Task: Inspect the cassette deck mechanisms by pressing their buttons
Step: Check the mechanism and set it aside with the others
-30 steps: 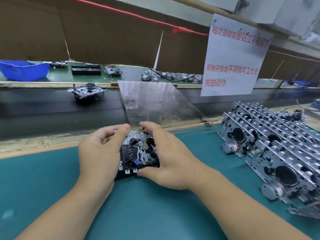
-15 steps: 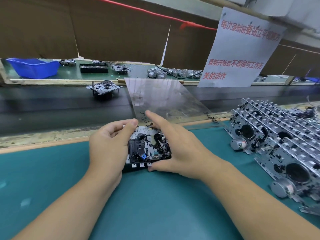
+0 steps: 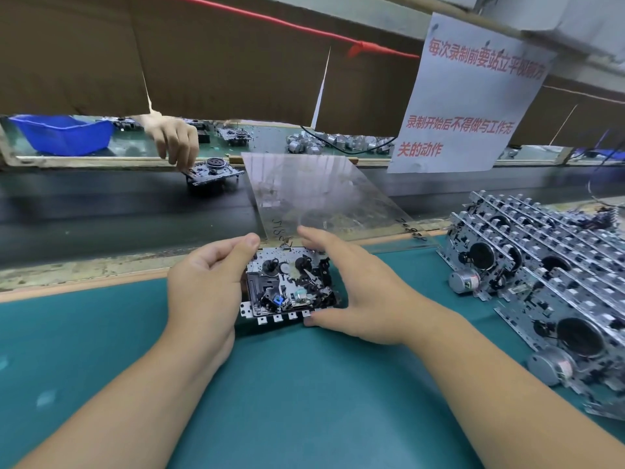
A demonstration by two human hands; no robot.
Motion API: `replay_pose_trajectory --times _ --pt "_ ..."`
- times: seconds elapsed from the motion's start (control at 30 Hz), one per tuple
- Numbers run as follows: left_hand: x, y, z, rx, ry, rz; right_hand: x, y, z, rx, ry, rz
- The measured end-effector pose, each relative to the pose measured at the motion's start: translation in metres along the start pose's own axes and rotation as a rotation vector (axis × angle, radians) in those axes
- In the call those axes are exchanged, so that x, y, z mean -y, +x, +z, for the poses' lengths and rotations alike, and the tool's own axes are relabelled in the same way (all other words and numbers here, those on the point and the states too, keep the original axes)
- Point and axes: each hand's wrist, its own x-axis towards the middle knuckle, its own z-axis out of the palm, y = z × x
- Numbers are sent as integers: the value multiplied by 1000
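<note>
A cassette deck mechanism (image 3: 287,286), silver plate with black parts and a small blue piece, sits between my hands on the teal mat (image 3: 270,401). Its row of silver buttons (image 3: 282,316) faces me. My left hand (image 3: 206,292) grips the mechanism's left side, thumb curled over the top corner. My right hand (image 3: 358,289) holds the right side, its thumb at the front right button and its fingers over the far edge.
Several more mechanisms (image 3: 541,282) lie stacked at the right. A clear plastic sheet (image 3: 321,194) slopes behind the one I hold. On the black conveyor (image 3: 101,211) another person's hand (image 3: 176,140) takes a mechanism (image 3: 213,172). A blue bin (image 3: 64,133) stands far left; a paper sign (image 3: 466,96) hangs right.
Another person's hand has come into view across the conveyor and reached the mechanism there. My hands keep their hold on my mechanism; my right fingers have spread slightly over its far edge.
</note>
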Motion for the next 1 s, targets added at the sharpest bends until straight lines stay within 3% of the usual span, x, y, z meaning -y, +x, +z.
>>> replay_pose_trajectory --times 0.13,0.3,0.6,0.77,1.0 --pt "-1 -1 0 -5 6 -9 3 1 4 -34 -21 -52" --pt "-2 0 -1 -20 17 -14 -1 -2 -3 99 81 -3" --pt "1 4 -3 -6 2 -24 1 -3 -4 132 90 1" --pt "1 4 0 -13 14 -19 -2 -3 -4 97 79 15" --pt "-2 0 3 24 51 -2 2 -6 -6 -19 305 35"
